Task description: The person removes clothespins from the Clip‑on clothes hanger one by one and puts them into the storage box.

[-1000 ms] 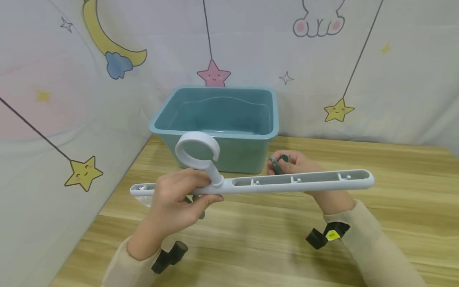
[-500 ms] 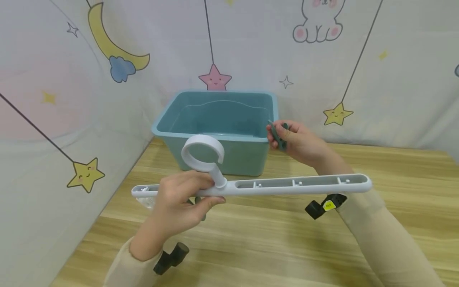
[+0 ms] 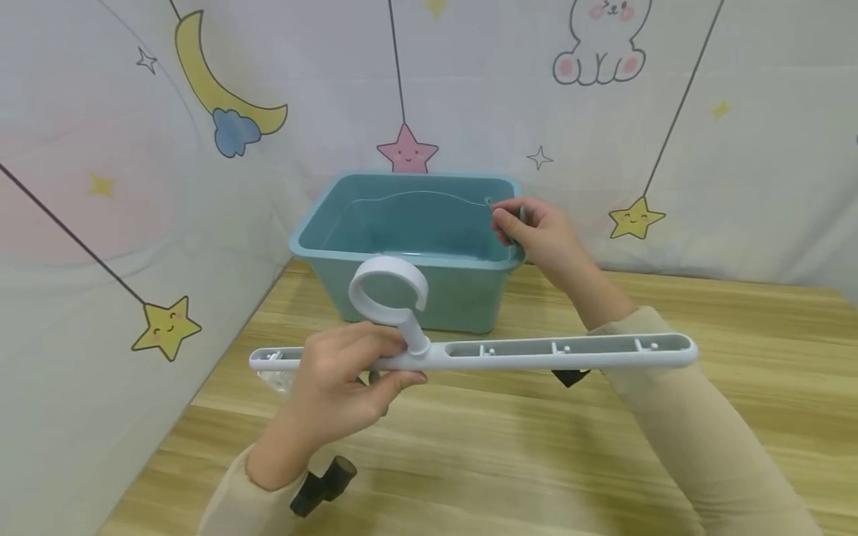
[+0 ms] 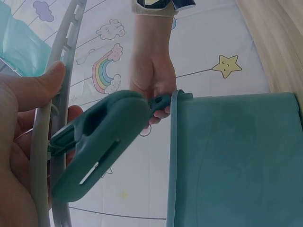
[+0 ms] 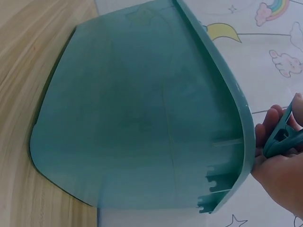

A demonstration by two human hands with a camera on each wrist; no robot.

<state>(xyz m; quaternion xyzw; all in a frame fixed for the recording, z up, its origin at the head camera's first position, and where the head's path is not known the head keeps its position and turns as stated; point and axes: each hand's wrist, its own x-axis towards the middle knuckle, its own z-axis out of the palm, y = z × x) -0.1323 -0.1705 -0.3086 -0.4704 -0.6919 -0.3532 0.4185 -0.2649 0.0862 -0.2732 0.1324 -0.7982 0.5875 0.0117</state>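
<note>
The left hand [image 3: 342, 380] held the white hanger [image 3: 469, 362] around its middle beside the hook, its grip firm with the thumb at the near side; the hand covered a stretch of the bar. A green clip [image 4: 116, 130] hung from the bar at that hand, plain in the left wrist view but mostly hidden behind the fingers from the head. At the bar's left end was a clear piece [image 3: 275, 380], too blurred to make out.

The right hand [image 3: 543, 227] pinched a second green clip [image 5: 273, 147] at the right end of the tub's rim; its fingers hid much of the clip, and the right wrist view cut both off at the edge. Whether they touched the rim could not be told. The blue-green tub [image 3: 456, 298] stood on the wooden counter [image 3: 469, 447], part of its floor unseen behind the front wall. The hanger hid most of the right wrist camera [image 3: 570, 377].
</note>
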